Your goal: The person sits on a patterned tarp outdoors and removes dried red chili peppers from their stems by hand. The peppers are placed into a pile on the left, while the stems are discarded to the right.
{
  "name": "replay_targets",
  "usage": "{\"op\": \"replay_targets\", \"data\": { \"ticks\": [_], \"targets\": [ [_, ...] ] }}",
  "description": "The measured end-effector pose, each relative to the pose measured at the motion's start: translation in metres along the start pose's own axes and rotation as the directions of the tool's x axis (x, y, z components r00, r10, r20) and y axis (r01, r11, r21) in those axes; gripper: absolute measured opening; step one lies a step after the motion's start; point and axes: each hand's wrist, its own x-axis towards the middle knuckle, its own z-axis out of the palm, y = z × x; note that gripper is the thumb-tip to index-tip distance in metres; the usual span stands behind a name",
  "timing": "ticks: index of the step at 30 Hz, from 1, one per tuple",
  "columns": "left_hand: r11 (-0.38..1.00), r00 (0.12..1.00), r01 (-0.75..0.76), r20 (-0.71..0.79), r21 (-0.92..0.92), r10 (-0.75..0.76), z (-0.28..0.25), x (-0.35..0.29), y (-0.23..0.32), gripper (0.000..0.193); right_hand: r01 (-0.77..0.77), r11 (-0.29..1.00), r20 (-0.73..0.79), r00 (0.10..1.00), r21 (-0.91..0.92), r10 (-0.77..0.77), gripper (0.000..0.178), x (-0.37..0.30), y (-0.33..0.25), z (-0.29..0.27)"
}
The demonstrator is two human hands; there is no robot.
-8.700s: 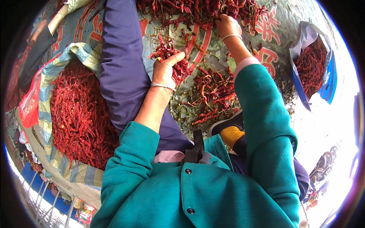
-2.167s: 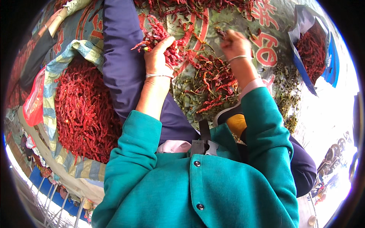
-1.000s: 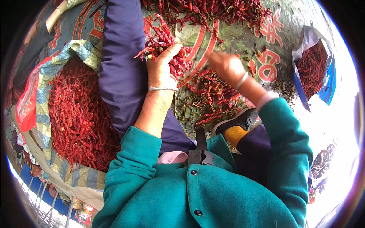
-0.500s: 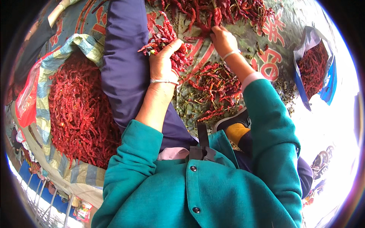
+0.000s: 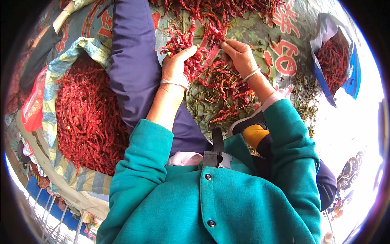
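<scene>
My left hand (image 5: 174, 68) is closed around a bunch of dried red chillies (image 5: 194, 67), whose tips stick out past the thumb. Just to its right, my right hand (image 5: 242, 59) pinches thumb and forefinger at the end of a few dried chillies (image 5: 214, 31). These hang close to the left hand's bunch, and whether they touch the pile behind is hard to tell. Below the hands, a loose heap of chillies mixed with stems (image 5: 227, 83) lies on the printed sheet (image 5: 260, 34). A larger chilli pile (image 5: 239, 7) spreads along the far edge.
On my left stands a striped woven sack (image 5: 49, 110) full of red chillies (image 5: 89, 122). A blue and white bag (image 5: 354, 77) with more chillies (image 5: 331, 65) stands at the right. Stem scraps (image 5: 304, 95) litter the sheet. Another person's arm (image 5: 63, 17) shows at far left.
My right hand has drawn back from the far pile, slightly nearer me, with chillies now showing at its fingertips. My left hand keeps its bunch, nearly in place.
</scene>
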Motion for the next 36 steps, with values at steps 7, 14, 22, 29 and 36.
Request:
{"op": "replay_targets", "data": {
  "ticks": [7, 14, 22, 29, 36],
  "targets": [
    [0.986, 0.992, -0.105, 0.087, 0.128, 0.094, -0.003, -0.004, -0.010, 0.021, 0.015, 0.993, 0.158, 0.987, -0.115, 0.003, 0.021, -0.021, -0.016, 0.017],
    [0.912, 0.963, -0.268, 0.115, 0.311, 0.244, -0.002, -0.028, -0.010, 0.023, 0.610, 0.551, 0.341, 0.785, -0.569, -0.517, 0.015, -0.031, -0.014, 0.026],
    [0.900, 0.928, -0.363, 0.176, 0.240, 0.327, 0.001, -0.078, 0.013, 0.020, 0.005, 1.000, 0.201, 0.980, 0.025, -0.010, 0.016, -0.051, -0.038, 0.012],
    [0.693, 0.812, -0.538, 0.077, 0.480, 0.578, -0.041, -0.155, 0.087, 0.022, 0.188, 0.980, 0.388, 0.900, 0.069, -0.200, 0.019, -0.073, -0.056, 0.042],
    [-0.379, 0.643, 0.582, -0.123, 0.720, 0.756, -0.218, -0.267, 0.200, 0.108, 0.199, 0.972, 0.430, 0.894, -0.126, -0.127, 0.019, -0.078, -0.047, 0.049]
  ]
}}
